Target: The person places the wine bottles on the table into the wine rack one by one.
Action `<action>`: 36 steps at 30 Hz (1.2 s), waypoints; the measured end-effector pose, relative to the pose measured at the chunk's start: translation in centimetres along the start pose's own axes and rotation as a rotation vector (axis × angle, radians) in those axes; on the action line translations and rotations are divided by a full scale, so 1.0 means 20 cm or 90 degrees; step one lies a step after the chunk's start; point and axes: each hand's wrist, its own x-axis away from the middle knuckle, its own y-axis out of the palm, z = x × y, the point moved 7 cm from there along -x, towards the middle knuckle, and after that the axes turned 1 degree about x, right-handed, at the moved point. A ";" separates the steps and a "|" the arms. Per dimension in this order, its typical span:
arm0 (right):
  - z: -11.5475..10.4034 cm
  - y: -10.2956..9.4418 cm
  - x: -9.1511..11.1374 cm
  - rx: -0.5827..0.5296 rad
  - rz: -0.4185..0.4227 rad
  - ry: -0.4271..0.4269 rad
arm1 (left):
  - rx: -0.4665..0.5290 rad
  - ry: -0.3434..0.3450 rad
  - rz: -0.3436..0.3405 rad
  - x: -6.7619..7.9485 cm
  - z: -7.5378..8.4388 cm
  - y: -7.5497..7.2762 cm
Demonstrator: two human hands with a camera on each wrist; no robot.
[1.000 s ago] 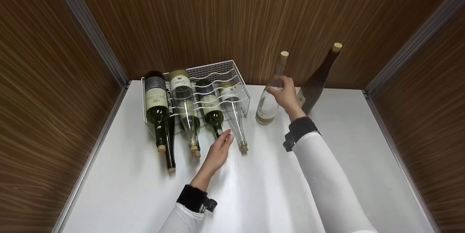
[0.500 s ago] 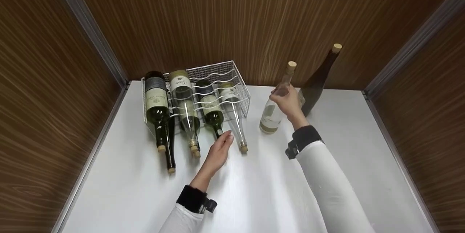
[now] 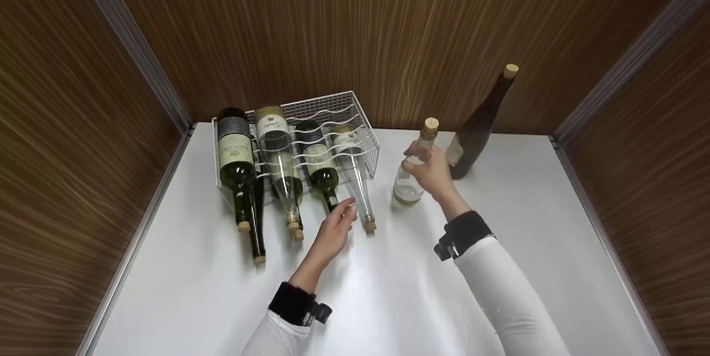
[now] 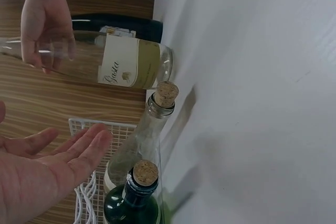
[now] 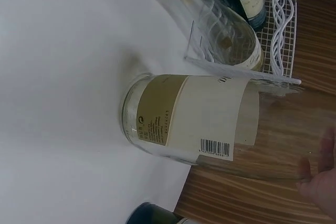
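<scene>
My right hand (image 3: 432,170) grips a corked clear glass bottle (image 3: 407,192) around its narrowing upper part. The bottle stands roughly upright, its base close over the white table. In the right wrist view its cream-and-gold label (image 5: 210,114) shows a barcode. My left hand (image 3: 334,228) is held with loose fingers beside the neck of a green wine bottle (image 3: 321,173) lying in the rack. Just right of those fingers, another clear bottle (image 3: 356,170) slopes out of the rack, neck toward me. The left wrist view shows the left palm (image 4: 37,182) with nothing in it.
A white wire rack (image 3: 366,123) with wavy bars holds several corked bottles on the left. At the back right stands a tall dark bottle (image 3: 477,134). Wood-grain panels (image 3: 333,29) enclose the white table (image 3: 388,289) at the back and sides.
My right hand has brought the clear bottle toward me, away from the back panel, then a little left toward the rack. The left hand has hardly moved.
</scene>
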 end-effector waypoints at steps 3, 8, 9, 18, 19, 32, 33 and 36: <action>-0.02 0.03 0.04 0.037 -0.005 -0.006 | 0.052 -0.009 -0.010 0.01 0.03 0.01; -0.04 0.07 0.10 0.061 -0.020 0.002 | 0.232 -0.039 -0.029 0.02 0.09 0.04; -0.05 0.08 0.12 0.064 -0.022 -0.001 | 0.274 -0.045 -0.036 0.03 0.11 0.04; -0.12 0.20 0.21 0.131 -0.049 -0.143 | 0.447 -0.065 -0.092 0.08 0.28 0.06; -0.13 0.21 0.23 0.145 -0.059 -0.169 | 0.449 -0.066 -0.095 0.08 0.28 0.06; -0.14 0.38 0.36 0.331 -0.168 -0.415 | 0.438 -0.129 -0.151 0.08 0.18 0.08; -0.13 0.39 0.37 0.349 -0.175 -0.435 | 0.435 -0.139 -0.151 0.08 0.17 0.09; -0.13 0.41 0.39 0.390 -0.185 -0.489 | 0.418 -0.167 -0.151 0.08 0.13 0.09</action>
